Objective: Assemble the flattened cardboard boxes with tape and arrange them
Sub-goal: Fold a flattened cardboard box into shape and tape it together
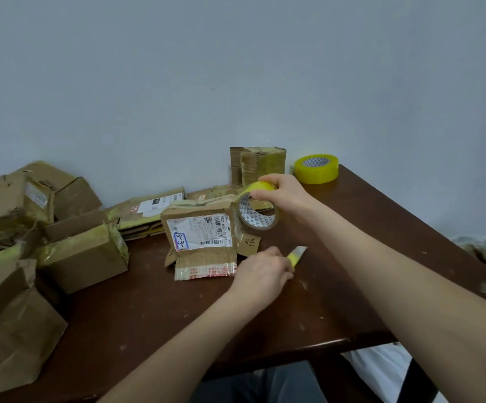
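**Several boxes built, one under the tape, a flat stack left to do**

Most of the view from my remote seat is bare pale wall. Below it is the dark brown table (337,286), its varnish scuffed and flecked with pale marks.

The assembled boxes (84,257) are heaped at the left end. They are reused brown corrugated cartons, creased and dented, with yellowish glossy tape over the seams. They stand at odd angles, so I judge the arranging is not yet done.

Behind the centre lies the flattened cardboard (145,213), a few sheets stacked flat with old labels and tape on them. That is the work left.

The labelled box (201,237) stands mid-table, near the front of that stack. It is small and squarish, its lower flaps splay onto the wood, and a white shipping label (199,232) covers its face. I take this to be the box being sealed, partway through.

A small upright box (260,164) sits against the wall, with its fluted edges showing. Just right of it is a spare roll (316,168) of translucent yellow tape.

My right hand (285,193) grips the tape roll (250,215) from above, fingers curled over its rim. It holds the roll beside the labelled box's right edge, and a clear strip seems to run between the two.

My left hand (260,271) is curled around a small yellow-handled cutter (296,254), low over the table in front of the box. The pale tip points right.
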